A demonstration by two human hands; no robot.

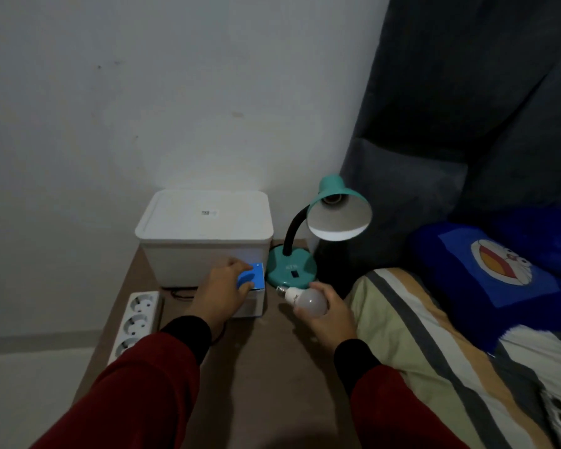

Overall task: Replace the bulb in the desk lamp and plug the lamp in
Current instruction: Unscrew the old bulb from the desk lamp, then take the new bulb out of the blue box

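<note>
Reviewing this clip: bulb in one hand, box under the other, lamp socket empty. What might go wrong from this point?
The right hand holds the bulb by its globe just above the table; a slip could drop it. The lamp shade tilts away on a bendy neck, so one-handed threading may push the lamp over. The left hand is occupied on the blue box.

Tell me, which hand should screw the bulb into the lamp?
The right hand, probably. It already holds the bulb and is nearer the lamp, whose socket looks empty. The left hand is busy on the blue box.
</note>
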